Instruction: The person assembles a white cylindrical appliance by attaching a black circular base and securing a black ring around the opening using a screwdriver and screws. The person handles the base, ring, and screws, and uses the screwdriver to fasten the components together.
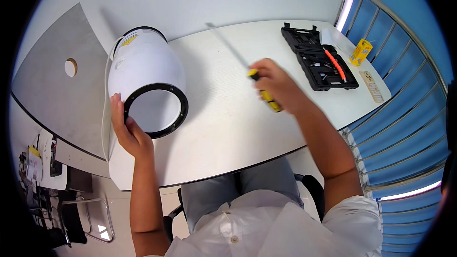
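A white cylindrical appliance [143, 64] lies on its side on the white table [228, 128], its black ring-shaped rim [183, 109] facing me. My left hand [128, 131] rests against the lower left of that rim. My right hand [276, 85] is closed around the yellow-and-black handle of a long screwdriver [264, 96]. Its thin metal shaft [226, 43] points away from me across the table, to the right of the appliance and apart from it.
An open black tool case [316, 59] with an orange tool lies at the far right of the table. A small yellow box [361, 51] and a flat tan strip [373, 86] sit beside it. A grey panel with a round hole [70, 67] adjoins the table's left.
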Tool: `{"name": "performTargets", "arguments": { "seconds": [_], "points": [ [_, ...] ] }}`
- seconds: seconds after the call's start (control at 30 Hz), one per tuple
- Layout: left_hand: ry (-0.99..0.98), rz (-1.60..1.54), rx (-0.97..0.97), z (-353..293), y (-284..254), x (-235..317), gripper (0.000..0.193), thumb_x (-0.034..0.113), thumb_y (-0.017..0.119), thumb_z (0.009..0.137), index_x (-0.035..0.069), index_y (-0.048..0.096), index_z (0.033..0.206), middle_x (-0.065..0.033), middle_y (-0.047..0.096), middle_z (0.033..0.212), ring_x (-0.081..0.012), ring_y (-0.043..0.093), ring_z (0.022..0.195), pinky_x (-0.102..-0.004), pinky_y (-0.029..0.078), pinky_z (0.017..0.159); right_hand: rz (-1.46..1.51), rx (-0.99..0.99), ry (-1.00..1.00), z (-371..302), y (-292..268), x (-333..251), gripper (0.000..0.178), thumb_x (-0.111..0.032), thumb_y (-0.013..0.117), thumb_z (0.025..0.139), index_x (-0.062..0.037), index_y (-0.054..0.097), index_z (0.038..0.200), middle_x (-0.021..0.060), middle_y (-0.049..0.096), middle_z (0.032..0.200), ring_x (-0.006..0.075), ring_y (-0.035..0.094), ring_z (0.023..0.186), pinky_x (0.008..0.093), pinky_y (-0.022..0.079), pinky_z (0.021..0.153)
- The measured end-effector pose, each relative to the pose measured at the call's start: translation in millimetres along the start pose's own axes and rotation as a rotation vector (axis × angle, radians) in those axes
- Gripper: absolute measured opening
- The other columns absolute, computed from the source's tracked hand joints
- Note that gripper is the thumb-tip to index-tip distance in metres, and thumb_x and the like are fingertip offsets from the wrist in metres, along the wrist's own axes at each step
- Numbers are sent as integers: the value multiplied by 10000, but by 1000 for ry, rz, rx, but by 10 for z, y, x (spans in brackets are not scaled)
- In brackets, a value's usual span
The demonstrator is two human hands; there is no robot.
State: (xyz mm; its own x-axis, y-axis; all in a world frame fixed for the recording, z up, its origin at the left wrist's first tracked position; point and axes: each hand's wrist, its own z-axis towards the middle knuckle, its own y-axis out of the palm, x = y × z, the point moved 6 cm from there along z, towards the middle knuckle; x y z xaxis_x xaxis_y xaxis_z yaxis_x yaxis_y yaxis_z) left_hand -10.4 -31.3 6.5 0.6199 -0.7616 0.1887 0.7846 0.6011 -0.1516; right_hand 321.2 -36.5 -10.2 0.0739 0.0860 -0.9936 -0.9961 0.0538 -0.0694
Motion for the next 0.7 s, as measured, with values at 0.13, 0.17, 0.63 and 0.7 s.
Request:
{"name": "performTargets", "arguments": {
  "seconds": [0.13, 0.17, 0.63, 0.7],
  "points": [
    [-2, -18, 0, -8, 62, 33, 401, -52, 330, 894, -28, 465, 1270, -224, 480, 1326, -363, 443, 1264, -423, 337, 1069, -421, 311, 15, -334, -1031, 33, 246, -50, 587, 791, -17, 582, 1034, 0, 539, 759, 59, 473, 610, 214, 413, 563],
    [-8, -17, -2, -2, 49, 28, 404, -53, 329, 892, -26, 464, 1272, -224, 480, 1325, -362, 442, 1265, -423, 338, 1068, -563, 312, 5, -360, -1152, 74, 259, -73, 610, 788, -18, 584, 1040, 50, 575, 781, 127, 527, 659, 263, 439, 617],
    [28, 14, -6, -12, 11, 3, 406, -53, 338, 900, -11, 451, 1287, -204, 482, 1331, -358, 428, 1277, -435, 327, 1071, -1297, -84, 197, -721, -506, 202, 287, -251, 519, 877, -32, 526, 1062, 169, 649, 875, 348, 615, 867, 442, 474, 760],
    [32, 7, -6, -9, 14, 1, 414, -62, 338, 892, -11, 452, 1286, -204, 484, 1329, -360, 426, 1279, -436, 326, 1071, -1215, -96, 197, -716, -448, 225, 281, -248, 512, 877, -30, 532, 1054, 170, 647, 895, 344, 611, 880, 440, 472, 771]
  ]
}}
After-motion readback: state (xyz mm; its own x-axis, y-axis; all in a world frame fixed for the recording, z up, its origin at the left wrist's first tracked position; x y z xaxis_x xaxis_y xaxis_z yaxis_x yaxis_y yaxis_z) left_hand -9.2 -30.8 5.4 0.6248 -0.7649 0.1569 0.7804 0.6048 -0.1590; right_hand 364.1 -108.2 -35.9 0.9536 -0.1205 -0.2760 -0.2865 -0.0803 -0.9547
